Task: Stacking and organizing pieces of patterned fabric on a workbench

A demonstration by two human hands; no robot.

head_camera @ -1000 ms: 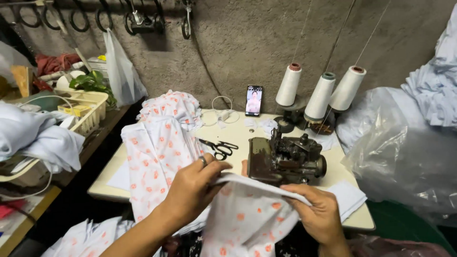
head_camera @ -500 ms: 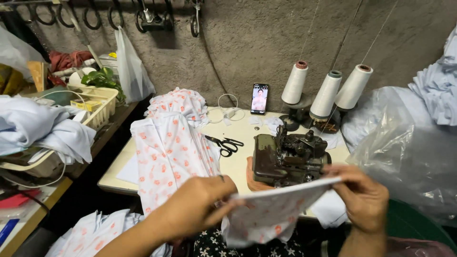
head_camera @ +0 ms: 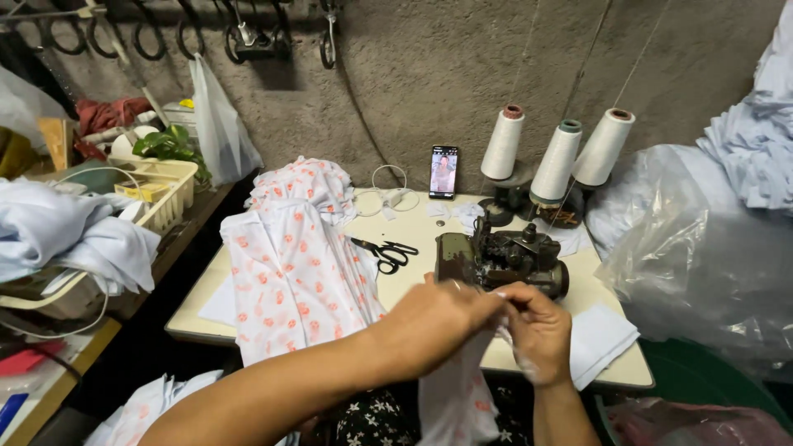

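On the table (head_camera: 413,248), before the serger (head_camera: 500,260), the left hand (head_camera: 438,318) and right hand (head_camera: 541,330) pinch printed cloth (head_camera: 450,396), which could snag there if it drifts.

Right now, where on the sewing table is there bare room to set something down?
Bare top lies between the scissors and the phone, around the cable. The printed fabric pile fills the left; sewing machine, thread cones and both hands crowd the right.
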